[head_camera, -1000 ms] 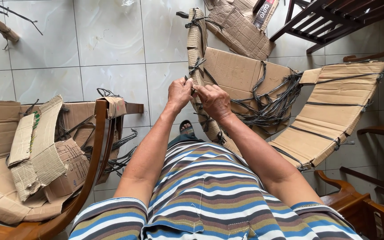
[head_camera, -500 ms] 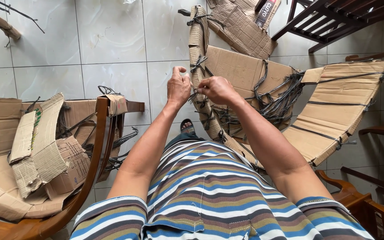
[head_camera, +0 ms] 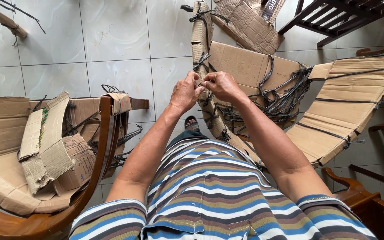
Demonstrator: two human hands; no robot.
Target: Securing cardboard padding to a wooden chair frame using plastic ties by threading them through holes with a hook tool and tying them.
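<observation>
The floor [head_camera: 112, 40] is laid with large pale glossy square tiles with thin dark joints; on it at left stands a curved brown wooden chair [head_camera: 98, 146] wrapped in torn brown cardboard; at centre right another cardboard-wrapped chair frame bound with black straps [head_camera: 250, 71] rests on the tiles; loose flat cardboard sheets [head_camera: 245, 22] lie at the top; a dark wooden slatted chair [head_camera: 334, 18] stands in the far right corner.

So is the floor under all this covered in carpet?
No, the floor is pale glossy tile with visible grout lines.
</observation>
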